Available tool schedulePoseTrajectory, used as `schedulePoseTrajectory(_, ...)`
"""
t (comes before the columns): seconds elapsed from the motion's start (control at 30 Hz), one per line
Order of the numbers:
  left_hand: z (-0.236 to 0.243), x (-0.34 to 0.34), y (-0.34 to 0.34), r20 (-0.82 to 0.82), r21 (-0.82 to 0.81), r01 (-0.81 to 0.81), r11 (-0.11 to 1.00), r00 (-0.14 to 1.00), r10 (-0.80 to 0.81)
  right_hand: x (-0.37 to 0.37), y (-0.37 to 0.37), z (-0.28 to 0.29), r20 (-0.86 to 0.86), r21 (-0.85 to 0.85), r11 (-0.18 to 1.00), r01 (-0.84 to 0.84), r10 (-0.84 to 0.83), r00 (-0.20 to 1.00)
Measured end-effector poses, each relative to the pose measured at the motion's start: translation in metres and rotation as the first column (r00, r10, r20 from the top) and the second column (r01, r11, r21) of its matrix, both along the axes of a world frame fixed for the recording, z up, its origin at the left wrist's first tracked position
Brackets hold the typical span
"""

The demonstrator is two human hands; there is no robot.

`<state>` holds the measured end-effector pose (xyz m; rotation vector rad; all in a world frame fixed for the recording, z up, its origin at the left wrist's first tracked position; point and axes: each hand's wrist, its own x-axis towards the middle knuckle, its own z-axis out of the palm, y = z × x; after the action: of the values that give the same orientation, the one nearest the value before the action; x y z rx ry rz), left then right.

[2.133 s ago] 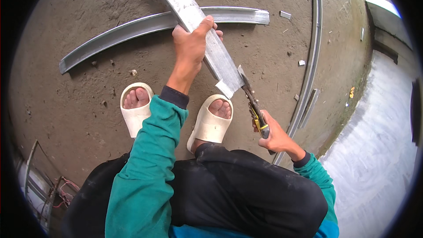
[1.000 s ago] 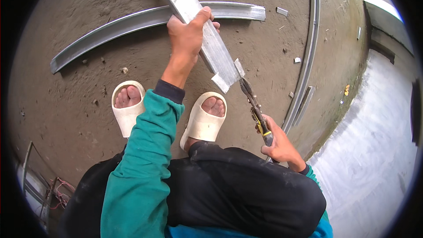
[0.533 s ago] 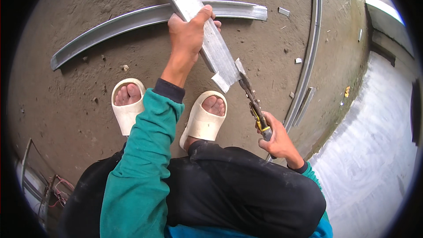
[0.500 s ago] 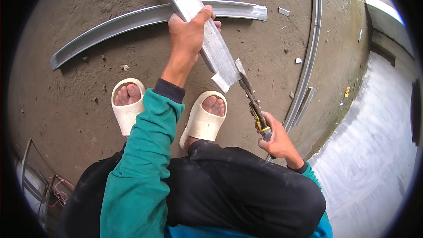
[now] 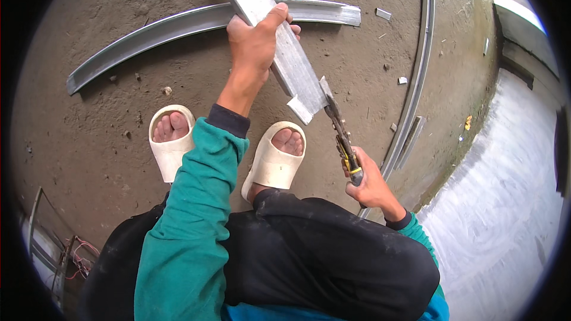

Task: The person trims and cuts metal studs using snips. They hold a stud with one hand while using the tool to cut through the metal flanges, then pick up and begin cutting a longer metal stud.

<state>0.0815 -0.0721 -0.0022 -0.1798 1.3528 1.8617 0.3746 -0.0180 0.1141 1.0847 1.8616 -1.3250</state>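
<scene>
Gripping the silver channel (image 5: 299,74), the left hand (image 5: 253,44) curls firmly around it; the right hand (image 5: 370,187) closes on the snips (image 5: 340,129), their blades at its near corner. I see another channel (image 5: 154,37) on the ground (image 5: 351,71), partly hidden behind, and cream sandals (image 5: 277,165) nearby.
</scene>
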Motion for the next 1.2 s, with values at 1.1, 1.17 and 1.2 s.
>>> schedulePoseTrajectory(1.1,0.001,-0.002,-0.008,0.049,0.059,-0.003,0.998,0.999,0.001,-0.006,-0.003,0.002,-0.031,-0.179,0.967,0.184,-0.192,0.981)
schedulePoseTrajectory(1.17,-0.002,-0.003,-0.01,0.039,0.054,0.02,0.998,0.999,-0.022,-0.006,-0.006,0.001,-0.053,-0.135,0.974,0.183,-0.191,0.98)
schedulePoseTrajectory(1.2,-0.003,-0.003,-0.011,0.03,0.049,0.044,0.998,0.999,-0.045,-0.006,-0.005,0.001,-0.053,-0.135,0.974,0.183,-0.191,0.98)
